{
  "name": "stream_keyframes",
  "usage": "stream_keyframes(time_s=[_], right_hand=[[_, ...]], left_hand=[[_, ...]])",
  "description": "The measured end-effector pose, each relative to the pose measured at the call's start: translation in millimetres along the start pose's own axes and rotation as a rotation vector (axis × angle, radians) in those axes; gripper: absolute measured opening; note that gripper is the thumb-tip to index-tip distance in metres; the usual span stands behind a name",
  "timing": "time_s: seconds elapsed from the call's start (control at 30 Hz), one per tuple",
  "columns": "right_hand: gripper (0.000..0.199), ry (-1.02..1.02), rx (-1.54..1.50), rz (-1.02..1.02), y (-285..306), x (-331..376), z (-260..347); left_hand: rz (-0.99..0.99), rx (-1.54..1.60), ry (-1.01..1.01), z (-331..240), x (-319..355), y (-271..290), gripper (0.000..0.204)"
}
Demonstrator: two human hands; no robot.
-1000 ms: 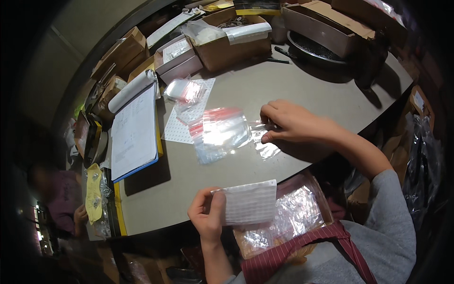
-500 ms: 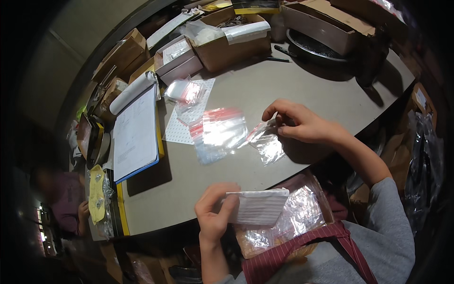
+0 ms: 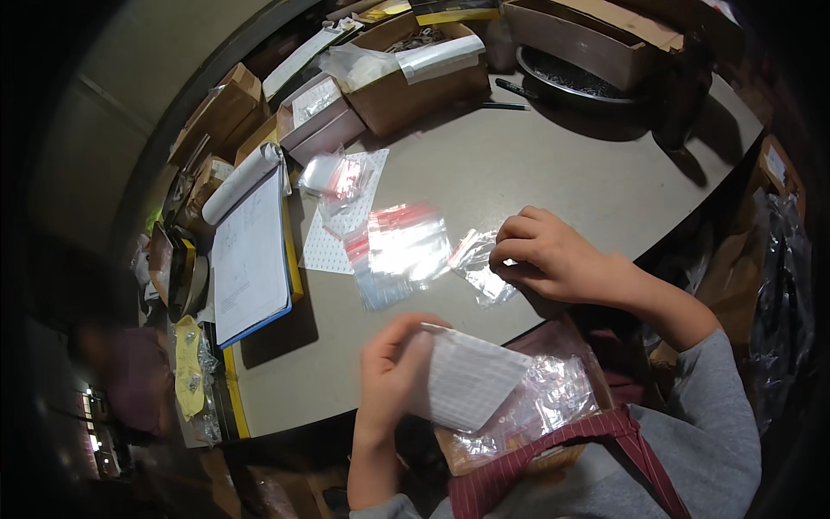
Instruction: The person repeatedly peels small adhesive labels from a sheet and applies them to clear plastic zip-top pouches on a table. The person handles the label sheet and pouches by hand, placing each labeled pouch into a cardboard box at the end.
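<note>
My left hand [image 3: 391,370] holds a white sheet of small labels [image 3: 467,379] near the table's front edge, above my lap. My right hand [image 3: 549,255] rests on the grey table [image 3: 519,164], its fingers pinching a small clear plastic bag [image 3: 484,268]. Just left of that bag lies a pile of clear zip bags with red strips [image 3: 402,251]. A box in my lap [image 3: 527,415] holds more clear bags.
A clipboard with a rolled-back paper pad [image 3: 251,251] lies at the left. Another small bag on a dotted sheet [image 3: 341,177] sits behind the pile. Cardboard boxes [image 3: 415,73] and a round black dish [image 3: 575,73] line the far edge.
My right hand has drawn the small clear bag to the right, away from the pile. My left hand has tilted and shifted the label sheet slightly right.
</note>
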State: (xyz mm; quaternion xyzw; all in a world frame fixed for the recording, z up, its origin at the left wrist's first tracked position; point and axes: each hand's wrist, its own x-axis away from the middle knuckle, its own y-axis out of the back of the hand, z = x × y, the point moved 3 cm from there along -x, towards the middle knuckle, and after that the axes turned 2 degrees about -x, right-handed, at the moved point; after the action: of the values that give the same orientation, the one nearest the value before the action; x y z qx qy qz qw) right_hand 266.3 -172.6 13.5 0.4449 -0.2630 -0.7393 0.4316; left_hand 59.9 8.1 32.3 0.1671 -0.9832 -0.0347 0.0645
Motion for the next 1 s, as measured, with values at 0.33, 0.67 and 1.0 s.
stream_keyframes(time_s=[0.33,0.67,1.0], right_hand=[[0.017,0.006,-0.179,0.144,8.1,6.7,11.9],[0.021,0.027,-0.167,-0.012,7.2,46.5,32.8],[0.040,0.207,0.077,-0.118,-12.1,57.2,42.0]], left_hand=[[0.205,-0.812,-0.639,-14.3,-23.1,-45.1,0.017],[0.460,-0.877,-0.596,-0.2,-1.1,-47.4,0.013],[0.394,-0.879,-0.594,4.8,-2.2,-45.3,0.021]])
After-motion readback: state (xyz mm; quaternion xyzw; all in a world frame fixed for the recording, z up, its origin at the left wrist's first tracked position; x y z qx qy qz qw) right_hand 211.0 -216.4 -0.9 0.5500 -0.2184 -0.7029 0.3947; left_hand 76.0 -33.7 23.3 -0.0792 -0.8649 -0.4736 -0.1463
